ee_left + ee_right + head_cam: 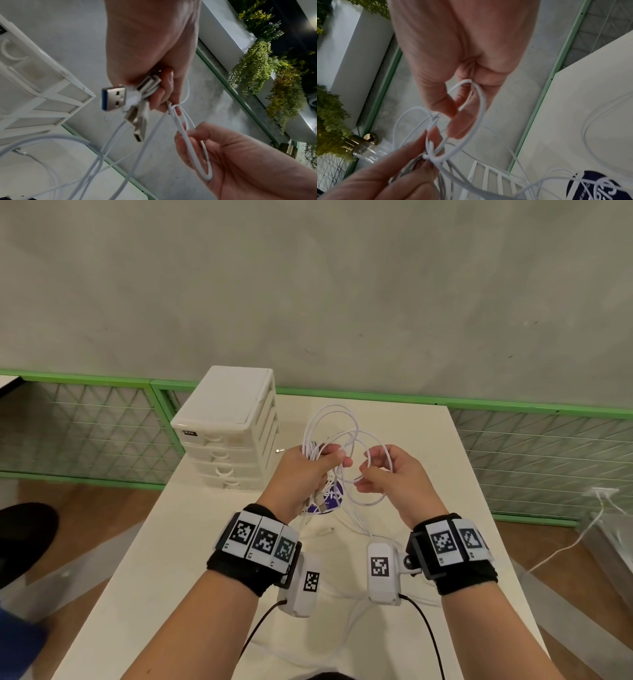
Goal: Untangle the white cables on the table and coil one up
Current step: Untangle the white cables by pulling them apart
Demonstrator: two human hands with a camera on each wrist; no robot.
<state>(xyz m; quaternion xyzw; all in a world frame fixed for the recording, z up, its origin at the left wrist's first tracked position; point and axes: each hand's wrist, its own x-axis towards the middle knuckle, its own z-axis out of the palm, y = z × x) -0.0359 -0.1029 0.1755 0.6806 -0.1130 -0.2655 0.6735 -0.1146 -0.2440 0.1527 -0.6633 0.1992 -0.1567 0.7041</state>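
Both hands are raised above the white table (178,542), holding the tangle of white cables (337,436) between them. The left hand (310,470) grips a bunch of cable strands and several plugs (118,99) in its curled fingers. The right hand (390,474) holds one loop (193,146) of cable in its curled fingers, just beside the left hand. Loose loops rise above the hands toward the table's far edge, and more strands hang down to the tabletop, over a dark round sticker (329,501). A white drawer unit (229,426) stands at the table's far left corner, close to the left hand. The tabletop to the right of the hands lies bare up to its right edge. A green mesh fence (85,422) runs behind the table.
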